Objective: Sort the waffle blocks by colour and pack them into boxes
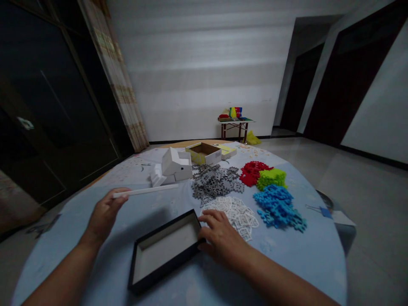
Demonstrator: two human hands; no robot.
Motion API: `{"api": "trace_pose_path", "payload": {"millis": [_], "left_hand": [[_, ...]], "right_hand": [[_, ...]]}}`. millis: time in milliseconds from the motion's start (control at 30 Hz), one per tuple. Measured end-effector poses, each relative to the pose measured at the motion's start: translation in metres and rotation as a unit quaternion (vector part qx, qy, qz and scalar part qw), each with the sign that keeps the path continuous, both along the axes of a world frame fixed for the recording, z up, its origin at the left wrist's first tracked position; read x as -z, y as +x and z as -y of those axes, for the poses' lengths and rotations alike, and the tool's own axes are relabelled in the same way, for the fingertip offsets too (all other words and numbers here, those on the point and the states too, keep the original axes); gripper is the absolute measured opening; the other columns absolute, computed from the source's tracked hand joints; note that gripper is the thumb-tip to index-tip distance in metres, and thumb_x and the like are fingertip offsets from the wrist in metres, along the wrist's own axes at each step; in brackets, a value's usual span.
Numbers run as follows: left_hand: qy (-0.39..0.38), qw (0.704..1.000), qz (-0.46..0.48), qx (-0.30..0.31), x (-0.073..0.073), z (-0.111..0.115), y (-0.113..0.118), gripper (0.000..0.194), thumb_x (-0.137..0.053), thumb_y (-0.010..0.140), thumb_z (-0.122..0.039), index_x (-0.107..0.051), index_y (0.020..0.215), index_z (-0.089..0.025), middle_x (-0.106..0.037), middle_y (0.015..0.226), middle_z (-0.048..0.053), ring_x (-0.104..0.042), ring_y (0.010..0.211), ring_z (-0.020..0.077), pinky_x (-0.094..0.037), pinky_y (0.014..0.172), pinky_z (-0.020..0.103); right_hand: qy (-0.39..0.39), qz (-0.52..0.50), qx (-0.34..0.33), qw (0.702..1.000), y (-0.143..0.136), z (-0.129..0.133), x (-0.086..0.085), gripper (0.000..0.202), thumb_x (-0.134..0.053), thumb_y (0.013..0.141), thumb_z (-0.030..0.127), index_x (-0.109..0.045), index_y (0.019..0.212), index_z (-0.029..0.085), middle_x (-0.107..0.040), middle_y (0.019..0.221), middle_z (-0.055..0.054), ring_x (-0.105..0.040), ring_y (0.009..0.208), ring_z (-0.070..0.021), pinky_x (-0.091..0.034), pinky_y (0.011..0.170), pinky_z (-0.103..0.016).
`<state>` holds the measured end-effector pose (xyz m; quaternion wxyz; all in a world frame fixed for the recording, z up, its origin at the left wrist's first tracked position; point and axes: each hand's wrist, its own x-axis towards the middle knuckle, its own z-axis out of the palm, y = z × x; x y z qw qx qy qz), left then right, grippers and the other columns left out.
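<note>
My left hand (103,214) pinches one end of a thin white flat piece (153,189), seen nearly edge-on and raised above the table. It cannot be made out whether this piece is a lid or a panel. On the near side of the table lies a shallow black box (168,264) with a pale inside and nothing in it. My right hand (219,233) grips the box's right end, fingers at the rim and thumb lower down. Just beyond that hand spreads a pile of white plastic outline pieces (237,214).
Heaps of grey (216,182), red (253,172), lime green (272,179) and blue interlocking pieces (280,206) cover the table's right half. White boxes (174,166) and an open yellow-and-white box (204,153) stand at the back. A small side table (236,121) is by the wall.
</note>
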<state>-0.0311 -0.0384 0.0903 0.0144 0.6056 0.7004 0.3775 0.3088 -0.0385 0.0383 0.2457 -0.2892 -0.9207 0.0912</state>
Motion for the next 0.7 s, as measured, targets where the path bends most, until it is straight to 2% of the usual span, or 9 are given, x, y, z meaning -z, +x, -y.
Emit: {"api": "trace_pose_path", "payload": {"millis": [67, 133, 233, 333, 467, 567, 700], "left_hand": [[-0.009, 0.999, -0.003, 0.032, 0.022, -0.009, 0.0, 0.047, -0.041, 0.075, -0.056, -0.056, 0.096, -0.017, -0.06, 0.107, 0.008, -0.054, 0.103, 0.0238, -0.041, 0.092, 0.034], [-0.04, 0.996, -0.057, 0.059, 0.042, -0.016, -0.003, 0.045, -0.045, 0.071, -0.053, -0.06, 0.096, -0.019, -0.056, 0.118, 0.011, -0.05, 0.112, 0.027, -0.036, 0.098, 0.039], [-0.065, 0.988, -0.139, 0.032, 0.06, -0.017, -0.009, 0.044, -0.046, 0.071, -0.048, -0.061, 0.104, -0.023, -0.053, 0.125, 0.01, -0.044, 0.119, 0.0299, -0.029, 0.103, 0.047], [-0.047, 0.989, -0.138, -0.008, 0.06, -0.008, -0.003, 0.043, -0.042, 0.076, -0.047, -0.06, 0.106, -0.022, -0.059, 0.116, 0.01, -0.049, 0.114, 0.0278, -0.035, 0.099, 0.043], [-0.077, 0.992, -0.099, -0.025, 0.057, 0.007, 0.014, 0.046, -0.04, 0.077, -0.051, -0.064, 0.1, -0.019, -0.063, 0.106, 0.011, -0.056, 0.104, 0.0273, -0.046, 0.087, 0.037], [-0.122, 0.987, -0.1, -0.02, 0.065, 0.01, 0.017, 0.052, -0.04, 0.075, -0.053, -0.065, 0.1, -0.015, -0.064, 0.107, 0.013, -0.056, 0.104, 0.0279, -0.045, 0.088, 0.036], [-0.189, 0.977, -0.1, -0.009, 0.077, 0.005, 0.013, 0.064, -0.038, 0.075, -0.06, -0.061, 0.109, -0.012, -0.062, 0.114, 0.015, -0.055, 0.108, 0.0281, -0.04, 0.094, 0.036]], "right_hand": [[0.0, -0.001, 0.007, 1.0, 0.002, 0.004, 0.001, 0.013, -0.066, 0.075, 0.025, -0.063, 0.087, 0.02, -0.055, 0.119, -0.007, -0.035, 0.121, -0.0259, -0.029, 0.097, -0.043], [-0.005, -0.002, 0.014, 1.0, 0.005, 0.007, 0.002, 0.013, -0.068, 0.074, 0.026, -0.064, 0.085, 0.02, -0.056, 0.118, -0.006, -0.035, 0.121, -0.0266, -0.028, 0.097, -0.044], [-0.017, -0.025, 0.004, 1.0, 0.011, 0.007, 0.004, 0.017, -0.068, 0.074, 0.034, -0.064, 0.086, 0.023, -0.056, 0.118, -0.005, -0.035, 0.121, -0.0266, -0.028, 0.098, -0.044], [-0.023, -0.083, 0.002, 0.996, 0.023, -0.001, 0.004, 0.021, -0.062, 0.078, 0.04, -0.063, 0.093, 0.025, -0.058, 0.114, -0.005, -0.04, 0.117, -0.0242, -0.032, 0.096, -0.042], [-0.012, -0.171, 0.076, 0.982, 0.047, -0.026, 0.01, 0.018, -0.054, 0.084, 0.03, -0.062, 0.096, 0.021, -0.062, 0.103, -0.009, -0.049, 0.104, -0.0215, -0.039, 0.091, -0.039], [-0.012, -0.198, 0.129, 0.972, 0.063, -0.044, 0.02, 0.016, -0.05, 0.085, 0.025, -0.063, 0.093, 0.02, -0.064, 0.094, -0.008, -0.053, 0.097, -0.0213, -0.041, 0.087, -0.039], [-0.026, -0.2, 0.151, 0.968, 0.07, -0.055, 0.031, 0.016, -0.05, 0.083, 0.022, -0.063, 0.092, 0.02, -0.065, 0.092, -0.008, -0.054, 0.095, -0.0208, -0.042, 0.086, -0.038]]}}
